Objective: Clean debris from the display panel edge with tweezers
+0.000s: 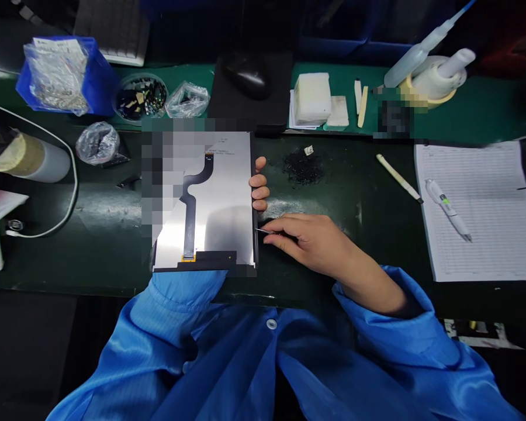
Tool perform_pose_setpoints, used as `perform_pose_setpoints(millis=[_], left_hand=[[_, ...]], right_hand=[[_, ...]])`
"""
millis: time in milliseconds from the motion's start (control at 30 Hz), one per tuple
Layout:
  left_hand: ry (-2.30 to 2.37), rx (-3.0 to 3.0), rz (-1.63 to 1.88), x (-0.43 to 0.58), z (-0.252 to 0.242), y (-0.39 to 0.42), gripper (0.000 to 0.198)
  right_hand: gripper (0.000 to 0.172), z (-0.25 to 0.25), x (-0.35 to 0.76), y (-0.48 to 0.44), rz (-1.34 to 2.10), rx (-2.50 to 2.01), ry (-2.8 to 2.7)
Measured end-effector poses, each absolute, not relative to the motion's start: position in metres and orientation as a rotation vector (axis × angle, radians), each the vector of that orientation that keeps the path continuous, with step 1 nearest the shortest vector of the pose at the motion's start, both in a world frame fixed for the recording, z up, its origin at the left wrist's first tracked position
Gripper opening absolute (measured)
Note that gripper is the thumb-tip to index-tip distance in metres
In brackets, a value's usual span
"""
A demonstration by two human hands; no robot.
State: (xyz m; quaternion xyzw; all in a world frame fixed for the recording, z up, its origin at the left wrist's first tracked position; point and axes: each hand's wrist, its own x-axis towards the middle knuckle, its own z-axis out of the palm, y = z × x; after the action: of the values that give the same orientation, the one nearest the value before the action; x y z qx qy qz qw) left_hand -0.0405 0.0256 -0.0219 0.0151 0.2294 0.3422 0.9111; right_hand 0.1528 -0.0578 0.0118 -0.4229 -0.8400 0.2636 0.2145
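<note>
My left hand (259, 190) supports an LCD screen panel (228, 199) from below, its fingertips curling past the right edge while the palm stays hidden. The panel's silvery back faces up, with a dark flex cable (190, 219) running down to a black strip at the near edge. Part of its left side is pixelated. Between thumb and fingers, my right hand (318, 241) pinches a thin, pointed metal tool (267, 231). Its tip is at the panel's right edge; whether it touches I cannot tell, and most of the tool is covered by the fingers.
Black scraps (303, 168) lie in a pile beyond my right hand. Further right are a brush-like stick (398, 178) and a pen (447, 210) on lined paper (499, 234). A mouse (248, 76), white blocks (312, 98) and a blue bin (99, 76) stand behind. A white cable (76, 175) curves at left.
</note>
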Motion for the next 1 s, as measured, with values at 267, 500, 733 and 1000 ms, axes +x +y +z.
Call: perform_pose_setpoints(millis=[267,500,733,1000], left_hand=[[0.484,0.031,0.719,-0.041,-0.013,0.02,0.068],[0.518,0.045,0.732,-0.038,-0.01,0.02,0.056],[0.554,0.032,0.69,-0.036,-0.004,0.024,0.046],[0.552,0.021,0.681,-0.037,-0.005,0.025,0.054]], right_hand=[[0.019,0.01,0.153,-0.057,0.79,-1.171,-2.316],[0.016,0.017,0.153,-0.056,0.782,-1.214,-2.258],[0.02,0.009,0.156,-0.056,0.655,-1.119,-2.308],[0.022,0.004,0.157,-0.059,0.46,-1.129,-2.365]])
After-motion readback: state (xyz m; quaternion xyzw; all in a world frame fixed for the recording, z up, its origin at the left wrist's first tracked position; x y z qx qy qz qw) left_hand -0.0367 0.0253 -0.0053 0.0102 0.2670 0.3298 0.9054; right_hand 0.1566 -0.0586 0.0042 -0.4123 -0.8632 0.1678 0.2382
